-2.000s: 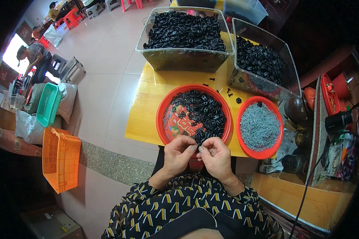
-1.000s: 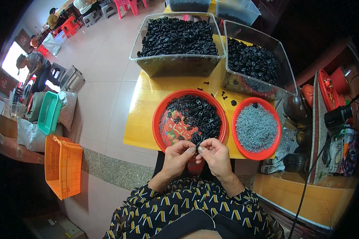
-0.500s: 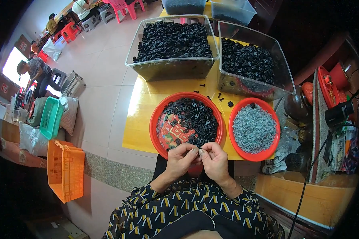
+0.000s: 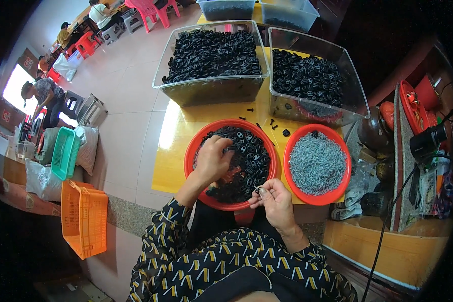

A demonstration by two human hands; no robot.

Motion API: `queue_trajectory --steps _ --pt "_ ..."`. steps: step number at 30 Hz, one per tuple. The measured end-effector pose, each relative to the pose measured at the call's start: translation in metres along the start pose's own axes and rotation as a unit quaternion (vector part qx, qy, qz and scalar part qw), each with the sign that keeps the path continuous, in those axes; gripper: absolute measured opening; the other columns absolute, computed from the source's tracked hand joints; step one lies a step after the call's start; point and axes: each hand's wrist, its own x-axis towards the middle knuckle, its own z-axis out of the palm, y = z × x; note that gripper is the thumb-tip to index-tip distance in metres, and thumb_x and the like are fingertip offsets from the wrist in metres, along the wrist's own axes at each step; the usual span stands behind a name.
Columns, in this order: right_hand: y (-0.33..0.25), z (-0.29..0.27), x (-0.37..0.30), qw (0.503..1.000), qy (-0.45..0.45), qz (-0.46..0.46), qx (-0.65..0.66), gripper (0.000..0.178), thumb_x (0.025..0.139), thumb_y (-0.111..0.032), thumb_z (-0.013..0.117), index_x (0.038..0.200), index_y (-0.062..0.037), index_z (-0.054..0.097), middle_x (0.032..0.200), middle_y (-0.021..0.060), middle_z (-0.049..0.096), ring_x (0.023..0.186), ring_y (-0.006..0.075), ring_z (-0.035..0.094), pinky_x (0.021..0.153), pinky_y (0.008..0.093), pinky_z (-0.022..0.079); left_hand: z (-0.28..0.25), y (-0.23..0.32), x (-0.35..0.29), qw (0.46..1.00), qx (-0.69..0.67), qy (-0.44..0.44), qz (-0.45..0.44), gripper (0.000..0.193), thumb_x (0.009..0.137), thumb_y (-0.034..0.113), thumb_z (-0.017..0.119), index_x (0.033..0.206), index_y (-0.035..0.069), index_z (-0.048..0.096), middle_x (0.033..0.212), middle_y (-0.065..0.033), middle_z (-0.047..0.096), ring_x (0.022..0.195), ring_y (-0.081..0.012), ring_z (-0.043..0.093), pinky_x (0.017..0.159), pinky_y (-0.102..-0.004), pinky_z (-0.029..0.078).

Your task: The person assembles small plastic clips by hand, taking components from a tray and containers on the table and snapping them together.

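A round red tray [image 4: 190, 168] in front of me holds loose black oval plastic parts with holes [image 4: 246, 158]. My left hand [image 4: 212, 158] is over its left side, fingers bent down toward the parts; thumb and fingers look apart, fingertips partly hidden. By the tray's front right rim, my right hand [image 4: 276, 202] pinches a small black part [image 4: 257, 190] between thumb and fingers. A pale sliver shows beside it, too small to name. A second red tray [image 4: 347, 173], right of the first, is heaped with small silvery screws [image 4: 317, 163].
Two clear plastic bins [image 4: 214, 88] [image 4: 319, 103] of black parts stand behind the trays on the yellow table [image 4: 168, 166]. Several black pieces [image 4: 273, 122] lie loose between. An orange crate [image 4: 84, 219] and a green basket [image 4: 65, 153] are at left; a person [image 4: 48, 98] bends beyond them.
My left hand has left my right hand and moved up and left over the tray of black parts. My right hand has shifted slightly right and down, still pinching.
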Motion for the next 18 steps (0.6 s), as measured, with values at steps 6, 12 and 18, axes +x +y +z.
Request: queue_trajectory --steps 6,12,18 --pt "0.006 0.000 -0.002 1.000 -0.017 0.000 -0.010 0.003 0.085 -0.001 0.040 0.088 0.0009 0.041 0.076 0.0086 0.052 0.066 0.0132 0.057 0.058 0.0241 0.050 0.011 -0.006 0.006 0.988 0.133 -0.080 0.001 0.018 0.064 0.006 0.063 0.080 0.002 0.057 0.081 -0.0145 0.053 0.082 -0.0320 0.050 0.071 -0.0384 0.041" --pt "0.006 -0.003 0.000 1.000 -0.013 0.003 0.000 0.004 0.084 0.000 0.043 0.088 0.0004 0.043 0.076 0.0069 0.053 0.065 0.0117 0.057 0.057 0.0222 0.049 0.000 0.003 -0.010 0.997 0.042 -0.059 -0.022 0.008 0.067 0.003 0.059 0.073 0.000 0.054 0.072 -0.0135 0.054 0.072 -0.0271 0.053 0.064 -0.0336 0.043" --pt "-0.005 0.011 0.011 0.999 -0.007 -0.004 0.044 0.006 0.082 -0.001 0.047 0.088 -0.0001 0.046 0.075 0.0057 0.054 0.063 0.0105 0.056 0.056 0.0210 0.047 -0.020 0.027 -0.057 0.865 -0.434 -0.175 -0.180 0.017 0.075 -0.005 0.055 0.093 -0.003 0.056 0.082 -0.0031 0.056 0.076 -0.0101 0.054 0.070 -0.0227 0.045"
